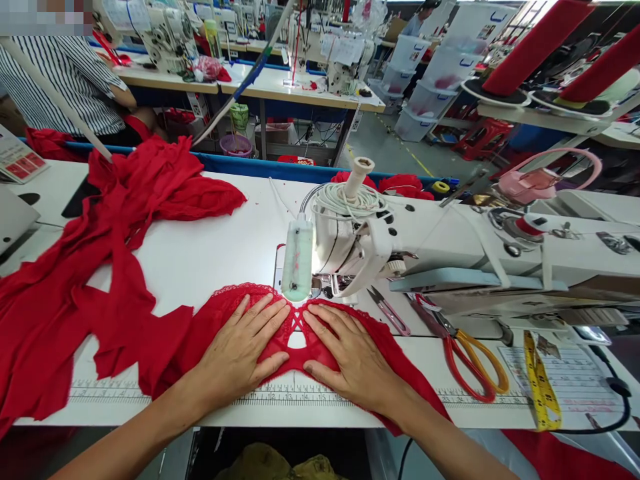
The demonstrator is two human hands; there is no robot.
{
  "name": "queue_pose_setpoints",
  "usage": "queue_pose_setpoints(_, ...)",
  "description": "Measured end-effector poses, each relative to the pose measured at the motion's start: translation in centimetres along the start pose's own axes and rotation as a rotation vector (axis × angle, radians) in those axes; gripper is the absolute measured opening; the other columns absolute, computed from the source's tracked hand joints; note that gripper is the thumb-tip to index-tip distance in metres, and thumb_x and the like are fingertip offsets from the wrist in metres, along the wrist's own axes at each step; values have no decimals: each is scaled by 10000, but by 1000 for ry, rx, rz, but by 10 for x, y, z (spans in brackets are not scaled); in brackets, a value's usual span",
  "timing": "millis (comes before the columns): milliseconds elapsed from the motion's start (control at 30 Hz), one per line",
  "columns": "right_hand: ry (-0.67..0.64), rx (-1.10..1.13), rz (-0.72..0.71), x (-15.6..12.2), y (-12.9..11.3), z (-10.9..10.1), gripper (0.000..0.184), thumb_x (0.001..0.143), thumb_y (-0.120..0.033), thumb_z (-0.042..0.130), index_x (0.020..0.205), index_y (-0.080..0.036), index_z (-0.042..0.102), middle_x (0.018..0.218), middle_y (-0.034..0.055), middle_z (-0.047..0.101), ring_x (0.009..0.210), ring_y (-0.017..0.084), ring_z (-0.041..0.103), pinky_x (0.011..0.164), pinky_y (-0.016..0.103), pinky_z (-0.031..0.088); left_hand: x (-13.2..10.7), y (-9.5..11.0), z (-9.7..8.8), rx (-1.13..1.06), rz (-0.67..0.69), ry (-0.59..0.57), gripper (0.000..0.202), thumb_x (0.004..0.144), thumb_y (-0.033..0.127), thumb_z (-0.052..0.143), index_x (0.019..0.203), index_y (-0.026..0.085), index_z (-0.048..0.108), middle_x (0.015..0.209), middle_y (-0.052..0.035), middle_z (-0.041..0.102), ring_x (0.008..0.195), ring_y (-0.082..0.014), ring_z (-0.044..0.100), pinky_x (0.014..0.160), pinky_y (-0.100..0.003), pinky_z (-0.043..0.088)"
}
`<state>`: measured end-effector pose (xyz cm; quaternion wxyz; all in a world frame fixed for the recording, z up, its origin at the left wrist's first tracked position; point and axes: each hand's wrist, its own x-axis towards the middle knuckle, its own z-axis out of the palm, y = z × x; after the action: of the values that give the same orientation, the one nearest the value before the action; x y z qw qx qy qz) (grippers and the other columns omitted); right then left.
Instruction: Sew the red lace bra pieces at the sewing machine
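A red lace bra [277,343] lies spread on the white sewing table, its crossed straps and small centre gap showing between my hands. My left hand [245,340] rests flat on the left cup with its fingers stretched out. On the right cup, my right hand [350,347] lies flat too, fingers spread. Just beyond my fingertips stands the sewing machine head [350,233], with a pale green guard [297,260] in front of it. The needle area is mostly hidden behind that guard. Red fabric trails off from the bra on both sides.
A heap of red fabric strips [115,220] covers the table's left side. Right of the machine head lie thread snips [390,311], scissors [475,360] and a yellow tape measure [540,383]. A printed ruler [295,393] runs along the front edge. A person in a striped shirt [65,87] sits opposite.
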<state>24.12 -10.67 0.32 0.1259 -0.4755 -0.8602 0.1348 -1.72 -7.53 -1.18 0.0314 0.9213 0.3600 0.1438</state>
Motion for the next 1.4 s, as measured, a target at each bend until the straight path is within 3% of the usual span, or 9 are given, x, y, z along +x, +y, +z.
queue_pose_setpoints(167,-13,3,4,0,1,0,694,945,-486,604,1528,-161,413,1559,131,444,1426,325,413,1142,555,411,-1,0,0,-12,-15,-10,667,1030,480,443,1596,210,214,1563,-64,459,1431,-270,420,1189,-498,320)
queue_pose_setpoints(900,13,23,2,2,-3,-2,689,926,-463,636,1524,-194,424,1543,138,462,1417,314,420,1144,538,403,0,0,-1,-26,-31,-26,615,1016,478,452,1542,176,352,1558,-93,463,1483,-281,345,1222,-520,266)
queue_pose_setpoints(1400,4,15,-17,1,-6,-6,671,916,-448,655,1489,-152,469,1542,149,460,1424,305,405,1165,517,371,0,2,-8,-42,-36,-56,619,998,461,498,1526,162,377,1556,-97,465,1488,-284,336,1220,-534,270)
